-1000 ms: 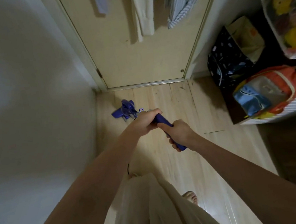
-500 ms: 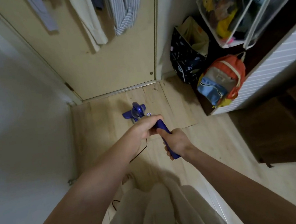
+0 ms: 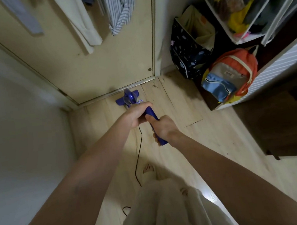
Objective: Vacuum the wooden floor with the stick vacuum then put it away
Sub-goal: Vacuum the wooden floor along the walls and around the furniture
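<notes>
Both bare forearms reach up from the bottom corners of the frame and converge near its centre. The left hand (image 3: 136, 115) sits slightly higher, knuckles up, its fingers curled over the top of the blue stick vacuum (image 3: 151, 123) handle. The right hand (image 3: 163, 129) is just below and right of it, touching it, its fingers wrapped round the handle's lower part and its thumb lying along the top. Both wrists are nearly straight.

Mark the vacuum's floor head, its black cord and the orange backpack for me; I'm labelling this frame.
floor head (image 3: 126, 98), head view, on its purple body by the door.
black cord (image 3: 139, 150), head view, mid-length over the floor.
orange backpack (image 3: 237, 60), head view, on its orange top.
</notes>
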Available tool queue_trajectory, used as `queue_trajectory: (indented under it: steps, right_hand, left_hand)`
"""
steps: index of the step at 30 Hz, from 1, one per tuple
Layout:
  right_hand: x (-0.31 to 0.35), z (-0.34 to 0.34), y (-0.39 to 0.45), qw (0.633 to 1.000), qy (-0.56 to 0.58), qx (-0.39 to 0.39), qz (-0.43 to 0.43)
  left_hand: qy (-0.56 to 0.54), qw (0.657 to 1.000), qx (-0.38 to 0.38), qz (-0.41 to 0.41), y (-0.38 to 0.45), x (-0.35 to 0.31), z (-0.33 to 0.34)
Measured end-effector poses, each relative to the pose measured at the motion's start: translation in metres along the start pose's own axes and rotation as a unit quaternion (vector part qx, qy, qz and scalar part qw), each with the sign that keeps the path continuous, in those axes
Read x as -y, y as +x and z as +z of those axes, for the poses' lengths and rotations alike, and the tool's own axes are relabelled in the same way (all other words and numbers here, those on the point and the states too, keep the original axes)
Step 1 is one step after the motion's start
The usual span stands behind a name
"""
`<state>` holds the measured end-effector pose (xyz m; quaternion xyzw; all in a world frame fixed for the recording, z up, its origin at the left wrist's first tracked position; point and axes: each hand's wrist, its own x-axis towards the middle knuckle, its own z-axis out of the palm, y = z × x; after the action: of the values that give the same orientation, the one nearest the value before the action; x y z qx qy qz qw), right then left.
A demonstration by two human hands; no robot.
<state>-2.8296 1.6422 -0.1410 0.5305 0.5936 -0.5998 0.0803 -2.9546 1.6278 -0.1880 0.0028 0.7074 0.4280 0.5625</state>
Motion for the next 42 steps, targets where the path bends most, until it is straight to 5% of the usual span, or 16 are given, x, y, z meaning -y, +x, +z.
queue_trajectory:
  steps: [16, 28, 42]
  right_hand:
    - [0.003, -0.058, 0.013, 0.998, -0.034, -0.052, 0.015]
    - [-0.09, -0.099, -0.065, 0.996, 0.037, -0.076, 0.029]
    - [-0.054, -0.072, -0.009, 0.995, 0.066, -0.076, 0.026]
  left_hand:
    - [0.065, 0.997, 0.05, 0.005, 0.017, -0.041, 0.052]
    - [0.093, 0.988, 0.127, -0.008, -0.044, 0.021, 0.139]
    - [0.108, 0.992, 0.068, 0.018, 0.003, -0.002, 0.109]
